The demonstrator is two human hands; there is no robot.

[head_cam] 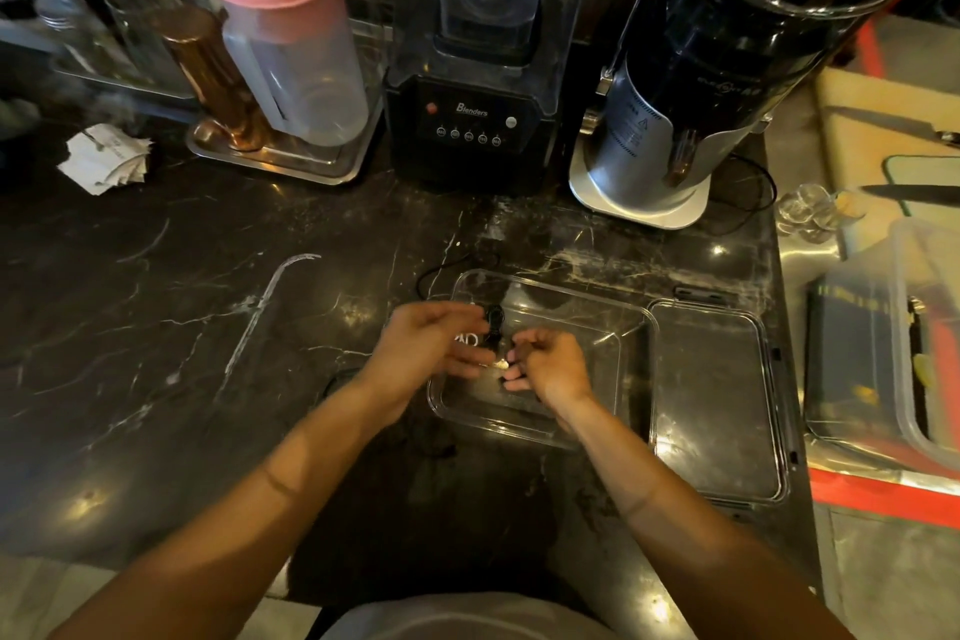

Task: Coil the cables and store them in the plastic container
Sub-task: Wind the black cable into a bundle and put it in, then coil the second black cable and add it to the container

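A clear plastic container sits on the dark marble counter, its clear lid lying flat to its right. Both hands hover over the container's left half. My left hand holds a small bundle of black cable at its fingertips. The cable's loose end loops back over the counter behind the container. My right hand has its fingers curled and pinches the cable just right of the bundle. More dark cable shows beside my left wrist.
Behind stand a black blender, a coffee grinder and a pink-lidded pitcher on a metal tray. Crumpled paper lies at far left. A large plastic bin and knives sit at right.
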